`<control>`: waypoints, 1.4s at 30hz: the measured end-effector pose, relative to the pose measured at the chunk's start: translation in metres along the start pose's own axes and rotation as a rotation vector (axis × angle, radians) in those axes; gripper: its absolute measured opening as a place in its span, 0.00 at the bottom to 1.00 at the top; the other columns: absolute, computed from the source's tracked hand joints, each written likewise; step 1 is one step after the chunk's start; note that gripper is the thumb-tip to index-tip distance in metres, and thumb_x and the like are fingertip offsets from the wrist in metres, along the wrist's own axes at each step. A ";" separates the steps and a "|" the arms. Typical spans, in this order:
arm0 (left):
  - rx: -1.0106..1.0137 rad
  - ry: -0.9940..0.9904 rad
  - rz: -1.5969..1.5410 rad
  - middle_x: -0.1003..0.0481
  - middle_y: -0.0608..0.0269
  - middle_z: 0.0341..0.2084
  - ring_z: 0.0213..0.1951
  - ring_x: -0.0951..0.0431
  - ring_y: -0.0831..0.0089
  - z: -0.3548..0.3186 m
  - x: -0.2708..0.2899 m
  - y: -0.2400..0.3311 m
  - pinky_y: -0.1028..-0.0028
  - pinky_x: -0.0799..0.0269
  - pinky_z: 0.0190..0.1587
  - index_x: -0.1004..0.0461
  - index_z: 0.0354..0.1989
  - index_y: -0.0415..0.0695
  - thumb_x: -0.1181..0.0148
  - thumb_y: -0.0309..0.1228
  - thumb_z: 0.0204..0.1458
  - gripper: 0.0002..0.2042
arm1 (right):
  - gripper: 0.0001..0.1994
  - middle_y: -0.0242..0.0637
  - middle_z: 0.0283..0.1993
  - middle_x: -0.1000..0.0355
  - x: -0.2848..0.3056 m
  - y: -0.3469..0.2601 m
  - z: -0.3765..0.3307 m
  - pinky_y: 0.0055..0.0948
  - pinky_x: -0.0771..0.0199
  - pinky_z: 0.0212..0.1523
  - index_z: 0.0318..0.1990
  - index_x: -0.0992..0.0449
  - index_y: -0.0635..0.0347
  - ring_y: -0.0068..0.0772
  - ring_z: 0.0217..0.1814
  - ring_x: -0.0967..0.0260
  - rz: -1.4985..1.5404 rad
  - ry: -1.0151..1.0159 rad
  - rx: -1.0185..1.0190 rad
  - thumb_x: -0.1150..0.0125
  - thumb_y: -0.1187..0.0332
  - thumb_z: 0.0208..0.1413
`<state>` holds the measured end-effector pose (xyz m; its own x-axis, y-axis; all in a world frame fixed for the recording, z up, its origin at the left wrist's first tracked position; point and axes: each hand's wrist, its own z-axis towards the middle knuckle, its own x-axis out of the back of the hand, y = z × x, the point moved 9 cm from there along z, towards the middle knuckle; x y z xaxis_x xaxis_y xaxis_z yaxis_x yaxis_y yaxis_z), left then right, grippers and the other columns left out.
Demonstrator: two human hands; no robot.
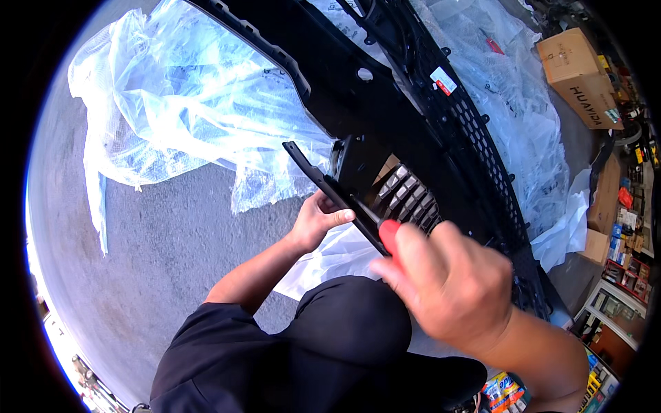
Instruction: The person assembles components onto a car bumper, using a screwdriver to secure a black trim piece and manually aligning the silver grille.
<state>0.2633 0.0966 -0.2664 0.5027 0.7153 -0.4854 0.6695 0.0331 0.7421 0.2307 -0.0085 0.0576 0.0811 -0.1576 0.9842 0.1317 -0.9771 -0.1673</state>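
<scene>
A large black plastic car bumper (358, 89) lies across the middle, on plastic sheeting. My left hand (317, 221) grips the bumper's near edge, thumb on top and fingers mostly hidden behind it. My right hand (454, 289), slightly blurred, is wrapped round a screwdriver (390, 235) with a red handle. Its metal shaft points up and left toward the edge, close to my left thumb; whether the tip touches anything is unclear. Just beyond the screwdriver, a grille section (410, 193) with glossy blocks shows in an opening. Honeycomb mesh (475, 131) runs along the bumper's right side.
Crumpled clear plastic wrap (186, 103) spreads over the grey floor (165, 234) at the left, with more wrap (530, 117) at the right. A cardboard box (578, 76) stands at the far right. Shelves with small packages (626, 248) line the right edge.
</scene>
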 end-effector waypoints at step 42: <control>0.023 0.001 0.117 0.23 0.51 0.52 0.56 0.23 0.65 -0.002 -0.004 0.011 0.63 0.29 0.64 0.33 0.60 0.33 0.21 0.36 0.49 0.35 | 0.15 0.43 0.43 0.31 0.001 -0.012 0.026 0.42 0.24 0.40 0.47 0.27 0.65 0.45 0.43 0.28 0.122 -0.107 0.126 0.33 0.69 0.57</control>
<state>0.2675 0.0957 -0.2548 0.5776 0.7142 -0.3954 0.6183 -0.0664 0.7831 0.2553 0.0068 0.0591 0.2075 -0.2515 0.9454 0.2365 -0.9248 -0.2979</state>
